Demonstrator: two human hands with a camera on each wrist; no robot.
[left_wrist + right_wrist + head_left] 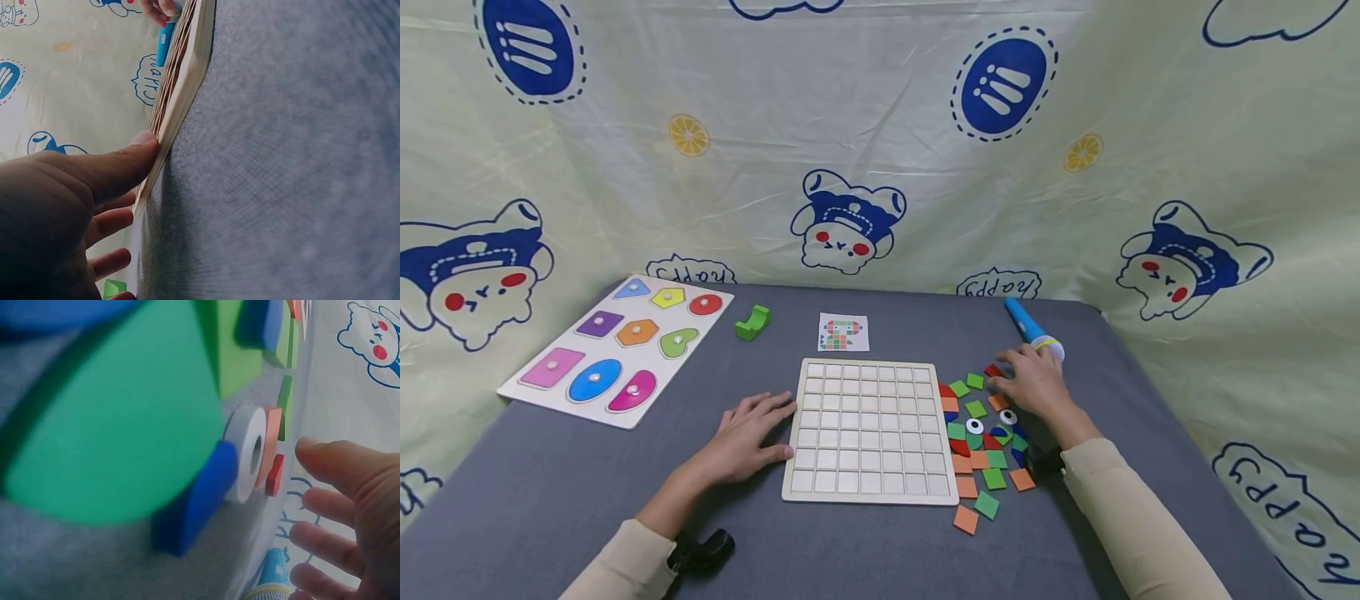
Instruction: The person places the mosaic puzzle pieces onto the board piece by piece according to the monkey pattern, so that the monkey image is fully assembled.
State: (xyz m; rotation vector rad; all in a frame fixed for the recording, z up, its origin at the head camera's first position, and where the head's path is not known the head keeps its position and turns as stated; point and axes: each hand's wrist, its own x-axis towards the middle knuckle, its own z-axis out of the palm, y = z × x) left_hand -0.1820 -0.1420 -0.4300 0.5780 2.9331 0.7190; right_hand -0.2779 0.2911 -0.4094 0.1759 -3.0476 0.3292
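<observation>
A wooden grid board [871,434] with bare square cells lies flat on the table. My left hand [741,442] rests against its left edge, thumb and fingertips at the rim; the left wrist view shows the thumb on the wooden edge [181,94]. My right hand [1036,387] hovers over the far end of a spread of flat coloured pieces, fingers apart and loosely bent. Nearest its fingers is a red piece [992,370]. In the right wrist view a green rounded piece [119,425], a blue piece [197,497] and a white ring [247,453] lie close to the camera.
Behind the right hand lies a blue toy microphone [1024,321]. A small pattern card [843,332] sits beyond the board, with a green curved block [752,323] to its left. A white shape-puzzle board [640,358] lies at far left. A printed curtain [865,100] borders the table.
</observation>
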